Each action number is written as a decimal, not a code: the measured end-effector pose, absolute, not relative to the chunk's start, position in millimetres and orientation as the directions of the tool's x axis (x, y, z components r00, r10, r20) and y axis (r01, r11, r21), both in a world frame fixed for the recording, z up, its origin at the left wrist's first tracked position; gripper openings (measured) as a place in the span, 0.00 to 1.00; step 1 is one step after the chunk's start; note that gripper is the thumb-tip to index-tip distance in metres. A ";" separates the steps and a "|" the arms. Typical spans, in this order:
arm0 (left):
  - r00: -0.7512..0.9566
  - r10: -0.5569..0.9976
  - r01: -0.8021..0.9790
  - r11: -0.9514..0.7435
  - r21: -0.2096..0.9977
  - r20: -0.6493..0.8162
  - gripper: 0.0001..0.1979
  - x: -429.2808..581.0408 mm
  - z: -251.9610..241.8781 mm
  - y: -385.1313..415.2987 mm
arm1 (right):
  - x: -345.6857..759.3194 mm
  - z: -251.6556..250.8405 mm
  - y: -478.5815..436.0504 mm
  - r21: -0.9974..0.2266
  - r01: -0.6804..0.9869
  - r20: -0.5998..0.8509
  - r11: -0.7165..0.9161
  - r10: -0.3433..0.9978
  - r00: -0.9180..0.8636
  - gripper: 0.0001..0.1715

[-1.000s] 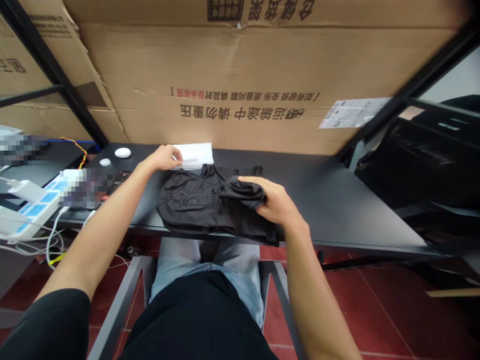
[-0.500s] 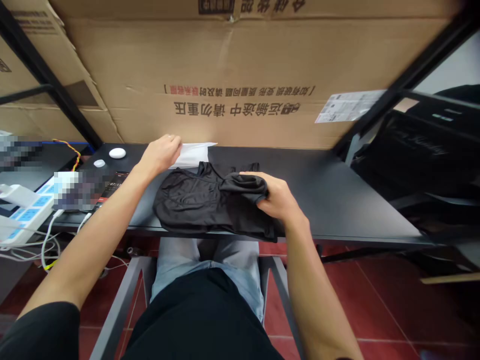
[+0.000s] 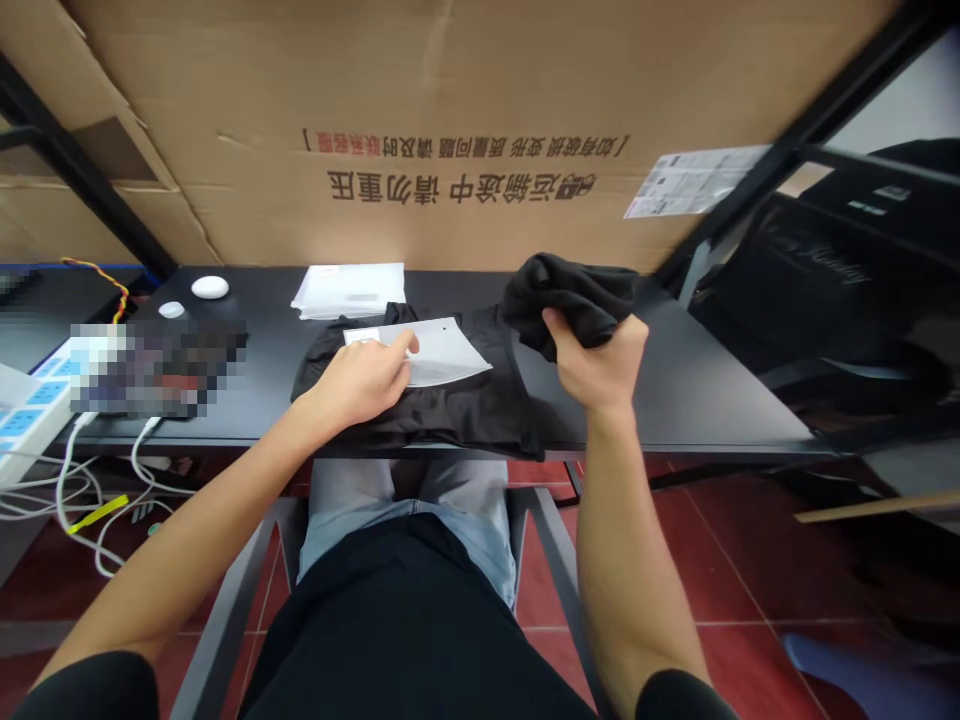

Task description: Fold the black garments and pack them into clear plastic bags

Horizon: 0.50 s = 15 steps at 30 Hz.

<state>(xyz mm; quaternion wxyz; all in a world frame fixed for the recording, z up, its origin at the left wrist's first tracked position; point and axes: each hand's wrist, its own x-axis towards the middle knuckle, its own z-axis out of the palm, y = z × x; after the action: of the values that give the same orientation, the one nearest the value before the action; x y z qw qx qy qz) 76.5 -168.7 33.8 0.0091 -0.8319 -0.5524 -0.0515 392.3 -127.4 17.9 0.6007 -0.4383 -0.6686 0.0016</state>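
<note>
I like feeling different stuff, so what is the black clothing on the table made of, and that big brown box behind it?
The black garment looks like a thin, soft fabric, maybe a stretchy synthetic knit, because it bunches in loose folds and has a faint sheen; the exact fibre can't be told. The brown carton looks like matte cardboard, with creased, dented panels and printed characters.

We cannot make out the pixelated patch [image 3: 157, 368] at 9 o'clock; it is blurred beyond naming. The left hand [image 3: 360, 378] covers part of the white sheet [image 3: 442, 352], and the right hand [image 3: 600, 355] hides the folds of the black garment [image 3: 570, 298]. The frame's edges cut off the power strip [image 3: 30, 425] and a blue object [image 3: 855, 675] at 4 o'clock.
</note>
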 end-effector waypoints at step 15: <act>0.339 0.932 0.914 -0.359 0.190 0.131 0.20 74.9 65.2 -180.6 | 337.3 36.8 -164.5 -0.493 0.320 0.467 0.809 0.556 -0.688 0.34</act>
<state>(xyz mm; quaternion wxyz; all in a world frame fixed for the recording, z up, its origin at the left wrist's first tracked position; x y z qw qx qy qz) 74.9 -180.6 65.2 -0.0410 -0.8173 -0.5644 -0.1086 337.3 -164.5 36.8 0.3112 -0.2436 -0.8988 0.1896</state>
